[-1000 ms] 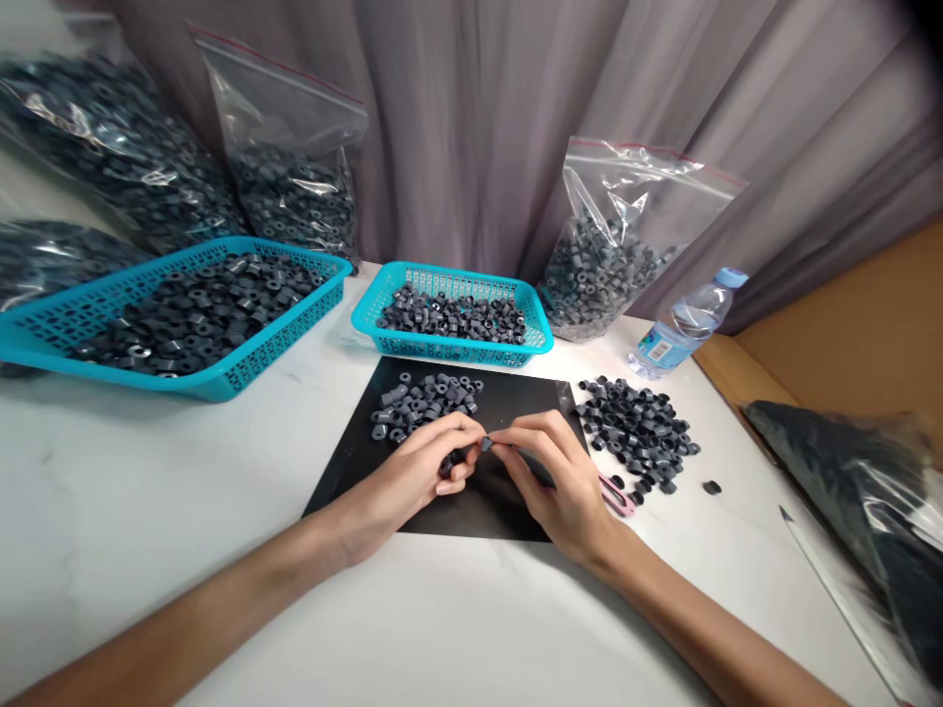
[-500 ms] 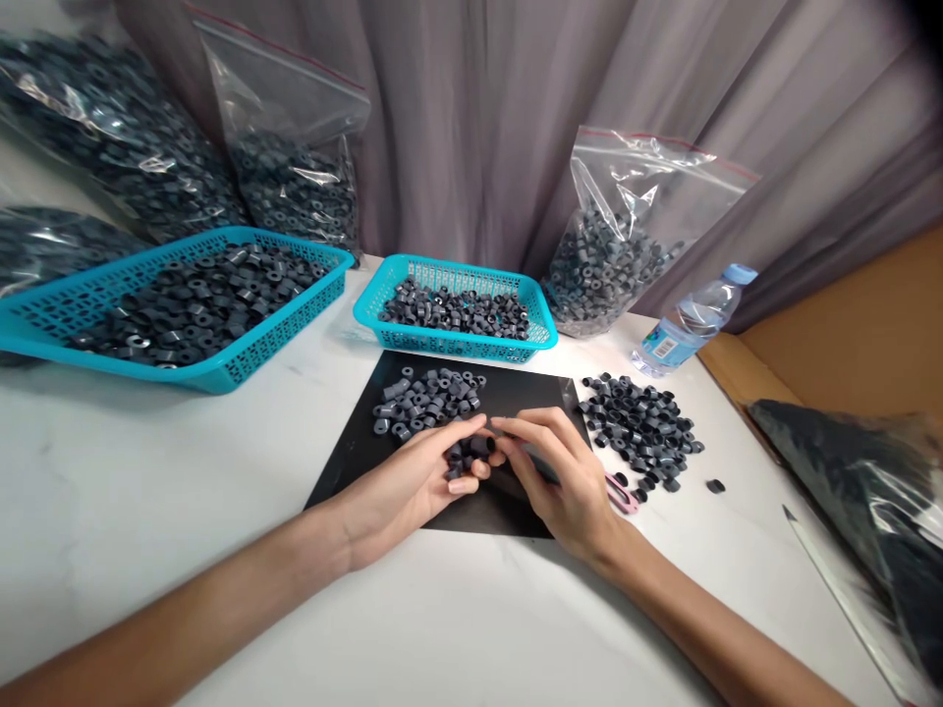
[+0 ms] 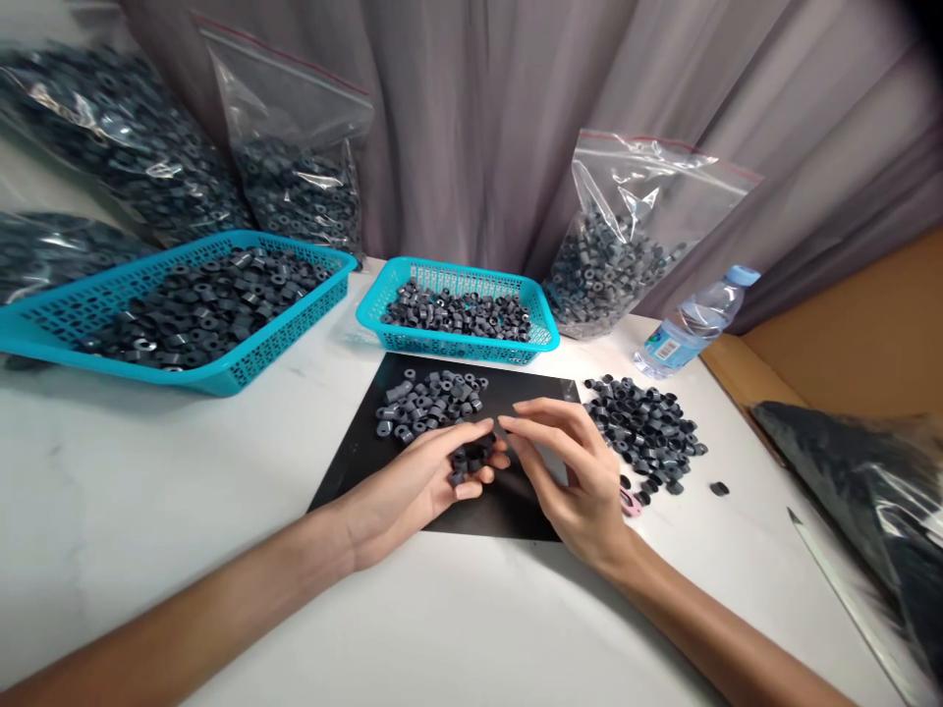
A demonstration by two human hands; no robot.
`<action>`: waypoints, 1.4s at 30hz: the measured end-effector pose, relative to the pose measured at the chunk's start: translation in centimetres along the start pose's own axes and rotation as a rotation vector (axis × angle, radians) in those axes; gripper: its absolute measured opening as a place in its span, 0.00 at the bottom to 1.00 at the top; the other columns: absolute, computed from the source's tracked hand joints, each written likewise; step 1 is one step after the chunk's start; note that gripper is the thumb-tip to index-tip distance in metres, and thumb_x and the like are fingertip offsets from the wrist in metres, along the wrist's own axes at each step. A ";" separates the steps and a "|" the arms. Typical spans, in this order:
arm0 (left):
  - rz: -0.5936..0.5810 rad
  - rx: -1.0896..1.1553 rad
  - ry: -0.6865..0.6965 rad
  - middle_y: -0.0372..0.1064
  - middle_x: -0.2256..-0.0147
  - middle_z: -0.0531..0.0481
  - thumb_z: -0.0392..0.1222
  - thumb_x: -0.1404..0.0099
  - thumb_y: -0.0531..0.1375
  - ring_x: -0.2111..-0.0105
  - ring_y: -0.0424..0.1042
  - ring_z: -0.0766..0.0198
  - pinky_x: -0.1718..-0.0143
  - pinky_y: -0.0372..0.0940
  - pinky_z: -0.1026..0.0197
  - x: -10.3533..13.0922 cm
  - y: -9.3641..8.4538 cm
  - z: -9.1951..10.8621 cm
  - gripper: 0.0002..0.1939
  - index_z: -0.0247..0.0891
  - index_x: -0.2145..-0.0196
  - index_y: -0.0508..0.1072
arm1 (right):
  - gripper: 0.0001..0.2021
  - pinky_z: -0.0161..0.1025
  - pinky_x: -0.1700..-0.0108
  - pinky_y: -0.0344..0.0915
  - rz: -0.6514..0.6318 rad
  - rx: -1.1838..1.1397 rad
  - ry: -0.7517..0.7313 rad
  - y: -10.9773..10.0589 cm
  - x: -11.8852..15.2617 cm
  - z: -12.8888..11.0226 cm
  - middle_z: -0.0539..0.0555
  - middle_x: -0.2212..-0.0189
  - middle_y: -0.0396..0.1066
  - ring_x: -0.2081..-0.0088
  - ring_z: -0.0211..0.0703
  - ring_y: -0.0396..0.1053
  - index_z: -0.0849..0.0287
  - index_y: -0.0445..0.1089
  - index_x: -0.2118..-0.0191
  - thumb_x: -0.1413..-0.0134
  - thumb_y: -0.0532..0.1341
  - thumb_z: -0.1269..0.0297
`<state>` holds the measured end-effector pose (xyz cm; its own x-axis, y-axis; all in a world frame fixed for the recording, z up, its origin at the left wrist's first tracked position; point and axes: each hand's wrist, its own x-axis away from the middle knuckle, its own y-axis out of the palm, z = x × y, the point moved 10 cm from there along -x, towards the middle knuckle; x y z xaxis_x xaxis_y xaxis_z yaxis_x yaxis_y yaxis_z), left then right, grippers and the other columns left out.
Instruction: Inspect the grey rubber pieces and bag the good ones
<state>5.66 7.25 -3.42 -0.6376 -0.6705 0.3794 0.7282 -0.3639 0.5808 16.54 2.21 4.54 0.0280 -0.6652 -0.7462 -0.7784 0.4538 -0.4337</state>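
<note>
Cupped over the black mat (image 3: 354, 471), my left hand (image 3: 427, 469) holds several small dark grey rings (image 3: 471, 457) in its curled fingers. My right hand (image 3: 571, 466) is just to the right, its thumb and index finger apart near my left fingertips; a small dark piece may be between the two hands, too small to make out. A pile of grey cylinders (image 3: 431, 403) lies on the mat behind my left hand. To the right of the mat is a heap of dark caps (image 3: 648, 427), with a pink tool (image 3: 630, 503) partly hidden by my right hand.
Two blue baskets (image 3: 243, 368) (image 3: 457, 346) of dark pieces stand behind on the white table (image 3: 221, 471). Filled clear bags (image 3: 302, 187) (image 3: 619, 255) lean at the curtain. A water bottle (image 3: 696, 324) stands at the right, near a cardboard box (image 3: 869, 314) and a dark bag (image 3: 840, 481).
My right hand has moved slightly right, away from my left, and its fingers have spread a little. The larger dark piece at my left fingertips no longer shows there.
</note>
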 end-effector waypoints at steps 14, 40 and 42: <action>0.020 0.121 -0.048 0.65 0.68 0.50 0.41 0.32 0.59 0.69 0.64 0.67 0.69 0.63 0.64 0.2 0.3 -0.4 0.08 0.35 0.68 0.73 | 0.18 0.50 0.52 0.72 -0.125 0.005 -0.109 1.2 0.0 -1.6 0.52 0.56 0.79 0.54 0.48 0.72 0.50 0.69 0.45 0.38 0.62 0.74; 0.230 0.050 0.292 0.63 0.72 0.53 0.36 0.37 0.62 0.74 0.60 0.72 0.77 0.56 0.69 0.4 -3.5 5.6 0.08 0.34 0.73 0.68 | 0.21 0.55 0.40 0.66 -0.628 0.075 -0.066 6.8 1.8 -0.6 0.60 0.40 0.64 0.40 0.51 0.62 0.52 0.61 0.36 0.32 0.56 0.66; 0.204 0.023 0.293 0.63 0.72 0.52 0.37 0.37 0.62 0.74 0.60 0.72 0.77 0.54 0.69 0.4 -3.3 5.7 0.09 0.34 0.73 0.68 | 0.19 0.52 0.43 0.69 -0.579 0.055 -0.058 6.4 1.9 -0.5 0.61 0.44 0.66 0.43 0.51 0.65 0.54 0.64 0.38 0.32 0.56 0.67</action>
<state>1.52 11.89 -1.09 -0.3777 -0.8861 0.2685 0.8254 -0.1909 0.5313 11.30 3.59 0.63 0.4748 -0.7810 -0.4057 -0.5927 0.0570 -0.8034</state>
